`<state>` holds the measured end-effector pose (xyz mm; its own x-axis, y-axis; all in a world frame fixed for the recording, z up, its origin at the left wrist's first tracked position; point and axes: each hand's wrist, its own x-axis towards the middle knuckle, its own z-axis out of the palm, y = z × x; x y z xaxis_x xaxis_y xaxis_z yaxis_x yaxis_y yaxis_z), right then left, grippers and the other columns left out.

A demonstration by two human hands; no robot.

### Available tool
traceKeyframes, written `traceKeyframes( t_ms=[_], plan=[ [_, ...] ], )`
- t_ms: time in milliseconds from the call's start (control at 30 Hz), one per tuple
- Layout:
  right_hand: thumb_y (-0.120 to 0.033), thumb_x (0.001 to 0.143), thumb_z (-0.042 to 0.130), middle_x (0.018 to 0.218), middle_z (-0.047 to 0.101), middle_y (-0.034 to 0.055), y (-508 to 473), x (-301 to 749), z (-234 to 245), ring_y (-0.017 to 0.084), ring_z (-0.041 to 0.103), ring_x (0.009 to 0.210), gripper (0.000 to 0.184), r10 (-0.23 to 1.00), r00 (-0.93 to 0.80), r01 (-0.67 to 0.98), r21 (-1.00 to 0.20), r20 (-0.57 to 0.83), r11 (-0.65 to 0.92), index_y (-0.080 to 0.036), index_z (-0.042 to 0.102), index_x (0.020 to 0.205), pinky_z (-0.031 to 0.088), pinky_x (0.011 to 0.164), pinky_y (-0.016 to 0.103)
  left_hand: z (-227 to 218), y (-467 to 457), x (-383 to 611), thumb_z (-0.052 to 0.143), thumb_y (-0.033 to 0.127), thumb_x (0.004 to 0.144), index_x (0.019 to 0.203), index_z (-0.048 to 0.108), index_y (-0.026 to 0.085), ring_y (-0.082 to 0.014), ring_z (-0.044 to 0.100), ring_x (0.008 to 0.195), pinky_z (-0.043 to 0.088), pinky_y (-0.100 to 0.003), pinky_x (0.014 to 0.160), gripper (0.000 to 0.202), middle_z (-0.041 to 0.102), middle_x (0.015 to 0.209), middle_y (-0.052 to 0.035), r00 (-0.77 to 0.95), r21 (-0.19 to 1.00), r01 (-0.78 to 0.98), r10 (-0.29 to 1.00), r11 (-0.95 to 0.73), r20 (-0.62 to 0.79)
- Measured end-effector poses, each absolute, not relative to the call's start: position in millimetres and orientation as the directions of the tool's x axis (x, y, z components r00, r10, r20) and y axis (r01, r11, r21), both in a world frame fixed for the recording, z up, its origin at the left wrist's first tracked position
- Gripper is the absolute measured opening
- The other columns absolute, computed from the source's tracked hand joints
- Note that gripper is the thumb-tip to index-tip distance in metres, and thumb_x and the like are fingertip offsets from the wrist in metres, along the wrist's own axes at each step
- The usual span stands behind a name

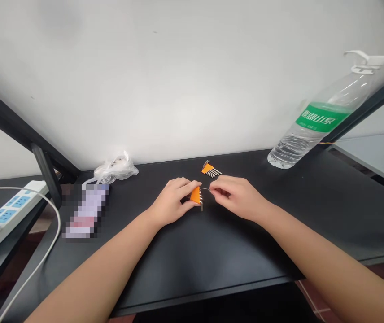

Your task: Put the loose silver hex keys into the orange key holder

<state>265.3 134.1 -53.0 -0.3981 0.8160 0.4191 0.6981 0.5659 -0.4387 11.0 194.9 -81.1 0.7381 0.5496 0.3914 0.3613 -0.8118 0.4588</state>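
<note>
Head view. Left hand [172, 202] grips an orange key holder [195, 194] at mid-surface, fingers closed round its left side. Right hand [235, 195] pinches one thin metal key [205, 189] that projects from the holder toward the right, thumb and forefinger narrow on its shaft. The remaining keys point down from the holder, their tips near or on the black surface [212, 251]; contact cannot be told.

Risks, as judged: the key is thin and smooth, so a pinch this fine could slip and let it drop onto the surface. A pull off the slot's axis could jam the key or tip the holder out of the left hand's grasp. Loose neighbouring keys might slide out with it.

Appearance: the holder is a small orange block, partly hidden by fingers; the keys are slender, grey, graded in length. A second orange set [209, 169] lies just beyond the hands. Far right, a bottle [316, 130]; far left, a bag [114, 169] and a power strip [6, 211].
</note>
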Motion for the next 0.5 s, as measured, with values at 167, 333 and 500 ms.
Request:
traceKeyframes(
  t_ms=[167, 333, 500],
  plan=[
    [-0.019, 0.102, 0.051, 0.088, 0.066, 0.0051, 130, 262, -52, 0.017, 0.059, 0.076, 0.017, 0.765, -0.44, 0.698, -0.356, 0.471, 0.621, -0.021, 0.067, 0.099, 0.045, 0.069, 0.03, -81, 195, 11, 0.068, 0.032, 0.096, 0.142, 0.053, 0.028, -0.0224, 0.061, 0.105, 0.045, -0.041, 0.1, 0.048, 0.065, 0.115, -0.0058, 0.747, 0.444, 0.368, 0.544, -0.817, 0.382],
    [-0.022, 0.101, 0.056, 0.083, 0.065, 0.001, 129, 258, -48, 0.014, 0.058, 0.073, 0.012, 0.807, -0.405, 0.605, -0.535, 0.431, 0.589, -0.024, 0.068, 0.103, 0.044, 0.067, 0.028, -80, 194, 13, 0.069, 0.034, 0.095, 0.139, 0.057, 0.03, -0.0245, 0.059, 0.111, 0.045, -0.044, 0.102, 0.046, 0.063, 0.123, -0.008, 0.755, 0.446, 0.342, 0.524, -0.827, 0.393],
    [-0.033, 0.09, 0.074, 0.081, 0.061, -0.0022, 140, 258, -61, 0.013, 0.054, 0.067, 0.017, 0.922, -0.299, 0.47, -0.803, 0.245, 0.366, -0.023, 0.061, 0.096, 0.045, 0.062, 0.027, -78, 189, 15, 0.072, 0.041, 0.093, 0.135, 0.062, 0.033, -0.0295, 0.051, 0.128, 0.043, -0.048, 0.108, 0.044, 0.055, 0.138, -0.01, 0.765, 0.428, 0.315, 0.493, -0.847, 0.414]
  ],
)
